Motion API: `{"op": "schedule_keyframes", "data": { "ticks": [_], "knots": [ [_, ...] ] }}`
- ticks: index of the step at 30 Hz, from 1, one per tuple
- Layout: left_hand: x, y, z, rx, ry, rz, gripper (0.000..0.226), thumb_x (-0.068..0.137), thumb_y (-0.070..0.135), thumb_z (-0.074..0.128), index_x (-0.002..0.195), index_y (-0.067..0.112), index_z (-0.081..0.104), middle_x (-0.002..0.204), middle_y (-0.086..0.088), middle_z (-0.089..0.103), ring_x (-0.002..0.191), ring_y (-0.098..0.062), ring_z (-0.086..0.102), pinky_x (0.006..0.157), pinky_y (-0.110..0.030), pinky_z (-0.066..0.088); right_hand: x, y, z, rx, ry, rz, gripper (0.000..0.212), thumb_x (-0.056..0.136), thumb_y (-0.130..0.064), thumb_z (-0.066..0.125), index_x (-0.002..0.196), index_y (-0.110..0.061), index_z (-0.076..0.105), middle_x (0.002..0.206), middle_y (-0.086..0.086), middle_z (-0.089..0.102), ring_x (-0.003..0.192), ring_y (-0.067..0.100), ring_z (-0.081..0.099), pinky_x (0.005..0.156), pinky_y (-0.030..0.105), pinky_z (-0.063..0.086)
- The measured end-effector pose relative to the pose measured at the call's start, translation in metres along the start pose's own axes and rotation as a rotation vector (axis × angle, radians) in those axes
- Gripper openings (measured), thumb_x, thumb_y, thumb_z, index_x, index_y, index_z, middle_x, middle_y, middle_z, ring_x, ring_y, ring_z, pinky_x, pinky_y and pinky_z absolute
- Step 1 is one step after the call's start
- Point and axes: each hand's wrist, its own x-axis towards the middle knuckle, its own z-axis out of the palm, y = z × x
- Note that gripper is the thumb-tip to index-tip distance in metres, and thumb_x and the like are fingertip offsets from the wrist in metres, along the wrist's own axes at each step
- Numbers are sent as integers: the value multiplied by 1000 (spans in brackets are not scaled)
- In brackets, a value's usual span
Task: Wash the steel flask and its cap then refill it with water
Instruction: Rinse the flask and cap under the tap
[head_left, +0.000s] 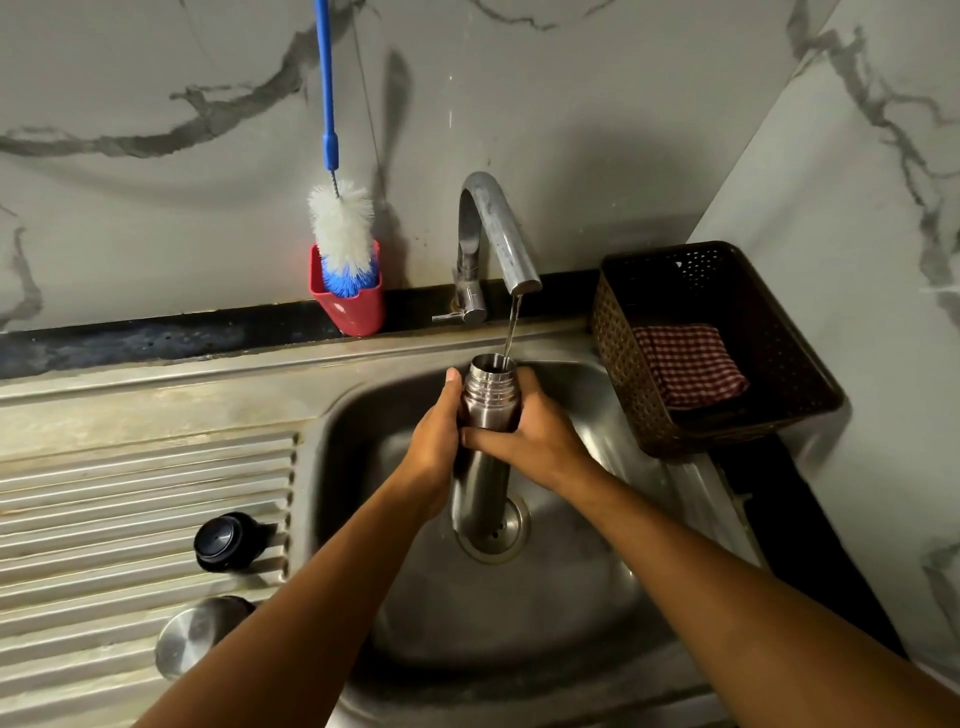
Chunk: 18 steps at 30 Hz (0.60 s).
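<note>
- Head view: a marble wall backs a steel sink (353, 415). On the drainboard (130, 493) at 9 o'clock lie a black stopper (228, 540) and a steel cap (192, 634).
- The steel flask (491, 400) stands upright over the drain, its mouth under the thin stream from the tap (493, 234).
- The left hand (436, 441) and right hand (530, 436) both wrap their fingers round its upper body.
- Rigid wet steel, probably slippery and heavier as it fills, so grip just below the threaded neck.

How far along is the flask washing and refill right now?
Done: the flask is open, its black stopper and steel cap lying on the drainboard. In hand: left hand and right hand hold the flask under the tap, the stream running into its mouth; rinse or refill, I cannot tell. Left: closing it, and possibly washing the caps.
</note>
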Motion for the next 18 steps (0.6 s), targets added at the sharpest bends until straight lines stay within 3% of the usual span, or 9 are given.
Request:
{"op": "schedule_keyframes", "data": {
  "ticks": [5, 8, 10, 12, 15, 18],
  "knots": [
    [3, 1, 2, -8, -8, 16, 51, 111, 51, 35, 117, 18, 74, 104, -2, 82, 97, -10, 77, 71, -15, 58, -1, 0, -2, -35, -31, -48, 82, 63, -39, 93, 132, -33, 50, 117, -13, 69, 107, 6, 66, 90, 31, 56],
    [3, -3, -2, 15, -2, 8, 60, 109, 59, 31, 124, 20, 74, 114, 0, 80, 115, -17, 72, 95, -27, 55, -5, -2, -6, -166, 37, -116, 80, 63, -50, 88, 130, -37, 48, 115, -13, 71, 105, 8, 68, 87, 35, 59],
    [3, -5, -7, 28, 13, 1, 63, 108, 64, 28, 129, 25, 73, 120, 3, 78, 124, -18, 66, 111, -39, 45, -12, -3, -10, -214, 150, -194, 75, 67, -52, 84, 130, -36, 47, 114, -14, 70, 103, 5, 66, 83, 28, 58],
    [1, -4, -9, 67, 17, -18, 64, 107, 65, 25, 131, 28, 72, 121, 6, 77, 127, -17, 63, 113, -42, 39, -13, 2, -11, -232, 208, -213, 70, 72, -48, 84, 129, -38, 45, 114, -16, 69, 101, 2, 65, 81, 22, 56],
    [-2, -4, -8, 94, 10, -29, 66, 106, 68, 24, 133, 30, 70, 129, 5, 74, 132, -18, 58, 118, -47, 34, -12, 13, -11, -330, 45, -88, 76, 72, -45, 87, 132, -41, 42, 119, -11, 70, 108, 12, 68, 87, 32, 57],
    [2, -2, -10, 99, 1, -29, 66, 106, 67, 24, 136, 28, 68, 130, 5, 74, 128, -16, 61, 119, -47, 33, -13, 17, -13, -210, 165, -85, 73, 72, -41, 88, 133, -33, 49, 108, -17, 68, 94, -3, 63, 83, 16, 53]
  ]
}}
